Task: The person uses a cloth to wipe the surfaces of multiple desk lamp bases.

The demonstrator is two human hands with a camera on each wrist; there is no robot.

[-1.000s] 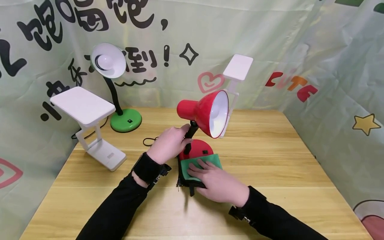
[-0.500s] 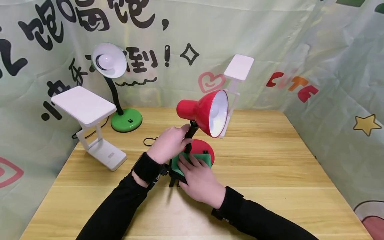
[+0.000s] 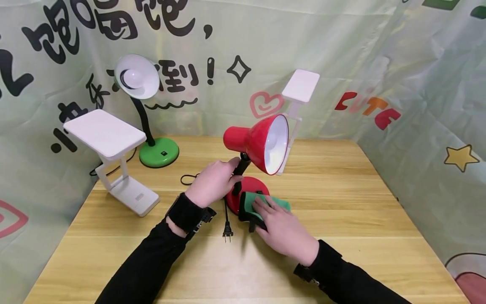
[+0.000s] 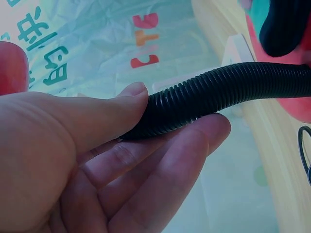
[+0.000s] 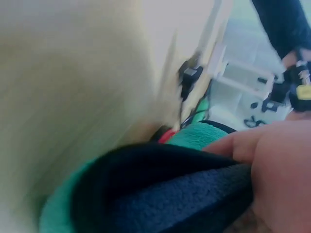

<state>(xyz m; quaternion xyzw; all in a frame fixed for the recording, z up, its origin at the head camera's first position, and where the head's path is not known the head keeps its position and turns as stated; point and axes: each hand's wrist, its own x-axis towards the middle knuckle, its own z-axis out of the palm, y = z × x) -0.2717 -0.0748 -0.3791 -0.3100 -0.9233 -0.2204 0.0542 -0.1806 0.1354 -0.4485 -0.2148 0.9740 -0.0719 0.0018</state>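
A red desk lamp (image 3: 241, 139) with a black bendable neck stands in the middle of the table. My left hand (image 3: 212, 181) holds that ribbed neck (image 4: 194, 94) between thumb and fingers, just below the shade. On the front right of the round red base (image 3: 250, 184) lies a green cloth (image 3: 248, 202) with a black border. My right hand (image 3: 286, 234) presses it there, fingers laid straight along its top. Close up in the right wrist view, the cloth bulges up in a fold that shows its grey inner side (image 5: 180, 199). The fold hides most of the base in that view.
A plug (image 3: 228, 230) on a black cord lies left of the base. Farther left stand a white folding lamp (image 3: 104, 133) and a green-based lamp (image 3: 159, 153). Another white lamp (image 3: 301, 86) rises behind the red shade. Printed fabric (image 3: 322, 42) encloses the table.
My right hand has slid the cloth left across the lamp base, then back right to its right-hand edge, uncovering the plug. My left hand has kept its hold on the neck.
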